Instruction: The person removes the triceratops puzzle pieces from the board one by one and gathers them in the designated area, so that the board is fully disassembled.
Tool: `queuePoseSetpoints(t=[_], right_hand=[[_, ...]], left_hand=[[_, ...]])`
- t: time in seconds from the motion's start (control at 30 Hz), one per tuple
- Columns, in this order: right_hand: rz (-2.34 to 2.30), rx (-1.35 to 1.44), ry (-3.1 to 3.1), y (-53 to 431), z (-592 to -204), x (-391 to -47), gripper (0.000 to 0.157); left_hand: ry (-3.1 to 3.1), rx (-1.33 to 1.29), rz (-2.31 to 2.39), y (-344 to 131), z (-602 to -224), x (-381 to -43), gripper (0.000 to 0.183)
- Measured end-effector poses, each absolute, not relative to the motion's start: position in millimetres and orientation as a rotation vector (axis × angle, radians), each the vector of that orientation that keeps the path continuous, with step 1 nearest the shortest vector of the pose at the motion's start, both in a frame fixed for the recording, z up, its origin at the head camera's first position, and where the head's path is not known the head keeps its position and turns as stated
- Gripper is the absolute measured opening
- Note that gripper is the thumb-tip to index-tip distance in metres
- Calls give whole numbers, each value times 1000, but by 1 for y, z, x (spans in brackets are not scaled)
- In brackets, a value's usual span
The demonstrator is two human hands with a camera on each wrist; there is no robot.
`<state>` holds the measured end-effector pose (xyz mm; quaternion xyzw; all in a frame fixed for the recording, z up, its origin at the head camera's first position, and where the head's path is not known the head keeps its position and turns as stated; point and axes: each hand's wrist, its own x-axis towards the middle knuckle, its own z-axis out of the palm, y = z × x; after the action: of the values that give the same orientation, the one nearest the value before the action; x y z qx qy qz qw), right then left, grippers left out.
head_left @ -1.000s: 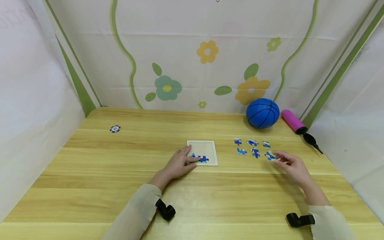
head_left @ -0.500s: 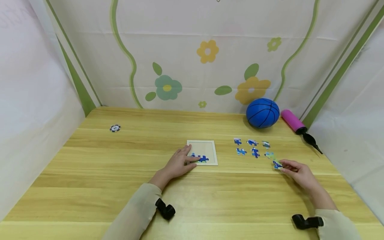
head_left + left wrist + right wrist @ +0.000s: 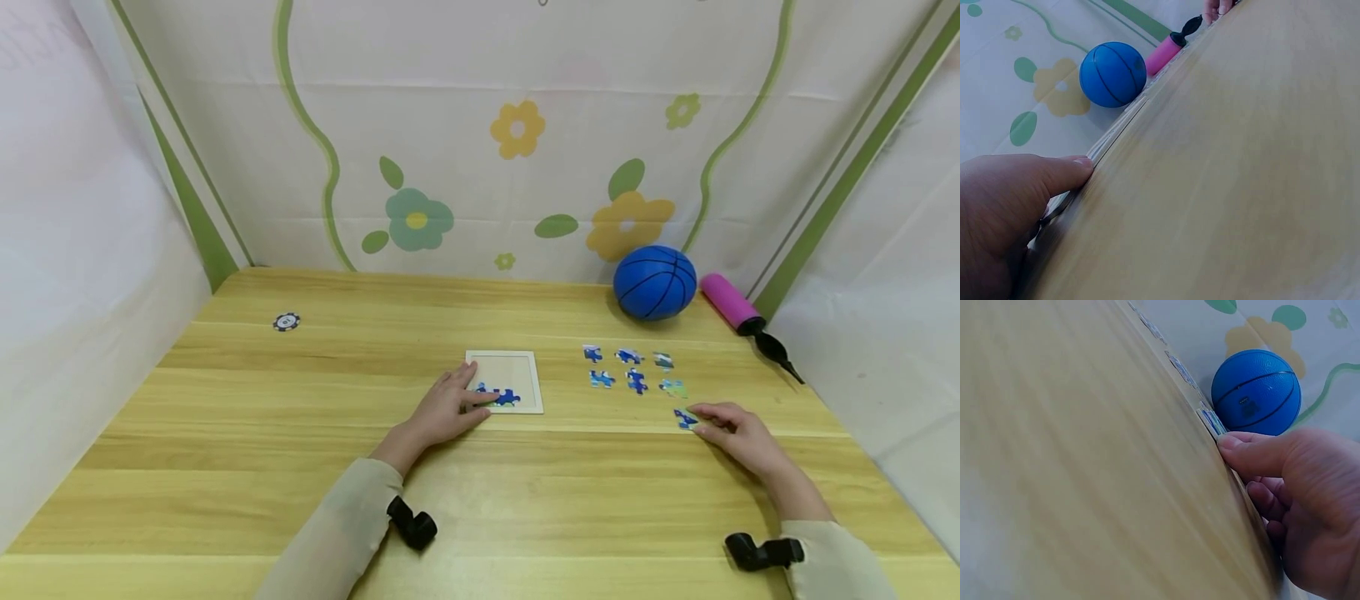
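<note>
In the head view, my left hand [image 3: 446, 406] rests with outstretched fingers on the left part of a pale square puzzle frame [image 3: 537, 392]. Joined blue puzzle pieces [image 3: 507, 397] lie along the frame's lower edge, partly covered by those fingers. Over to the right, my right hand [image 3: 738, 437] pinches a blue and green puzzle piece [image 3: 683, 419] by its right side between thumb and fingers, low at the tabletop. The right wrist view shows the same puzzle piece [image 3: 1211, 422] at the thumb tip. Several loose pieces [image 3: 637, 382] lie in two rows just beyond this hand.
A blue ball [image 3: 655, 282] sits at the back right, against the printed curtain. Beside it lies a pink hand pump [image 3: 731, 303] with a black nozzle. A round poker chip [image 3: 287, 322] lies at the far left of the wooden table [image 3: 525, 508].
My right hand has drawn a puzzle piece away from the lower right of the rows, toward me, uncovering a light green piece there. The left hand has stayed in place.
</note>
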<state>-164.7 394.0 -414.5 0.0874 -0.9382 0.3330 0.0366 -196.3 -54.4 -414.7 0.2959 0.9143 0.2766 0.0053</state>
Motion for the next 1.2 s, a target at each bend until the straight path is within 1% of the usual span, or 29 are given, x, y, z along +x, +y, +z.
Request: queuePoseSetpoints(t=[0.2, 0.3, 0.43, 0.53, 0.73, 0.93, 1.2], right_hand=[[1043, 233, -2912, 393, -413, -165, 37], [1137, 213, -2903, 392, -410, -166, 40], [1225, 187, -2865, 387, -400, -166, 44], [1201, 213, -2829, 380, -388, -168, 43], [1249, 248, -2777, 357, -370, -175, 44], [1391, 289, -2725, 328, -368, -187, 43], [1528, 441, -2681, 272, -367, -201, 39]], left_hand=[[2865, 924, 870, -54, -415, -197, 32], [2869, 919, 874, -55, -415, -197, 32], [2864, 915, 875, -55, -416, -196, 32], [2865, 911, 875, -55, -416, -196, 32], [2863, 917, 881, -55, -415, -195, 32], [2870, 921, 871, -54, -415, -196, 32], [2872, 927, 860, -54, -415, -196, 32]])
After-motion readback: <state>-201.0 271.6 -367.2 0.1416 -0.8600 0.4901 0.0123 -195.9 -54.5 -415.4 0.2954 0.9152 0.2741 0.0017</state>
